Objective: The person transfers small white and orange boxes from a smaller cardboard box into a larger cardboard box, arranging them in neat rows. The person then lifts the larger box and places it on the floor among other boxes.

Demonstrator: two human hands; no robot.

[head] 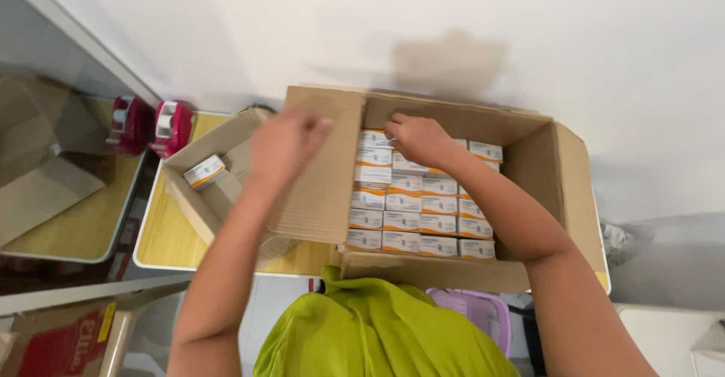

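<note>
My right hand (420,140) grips a small box (375,140) in the nearly full carton (541,167); my left hand (287,144) hovers, blurred, grip unclear; the left carton (198,212) holds one.

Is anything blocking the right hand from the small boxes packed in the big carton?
Nothing visible does. The right hand already rests on the top row of small boxes inside the open carton, whose flaps are folded outward.

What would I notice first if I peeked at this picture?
Probably the big cardboard box in the middle, packed with rows of small white and orange boxes. The right hand reaches into its far end, while the left hand hovers over the box's left flap. A smaller open carton sits to the left.
</note>
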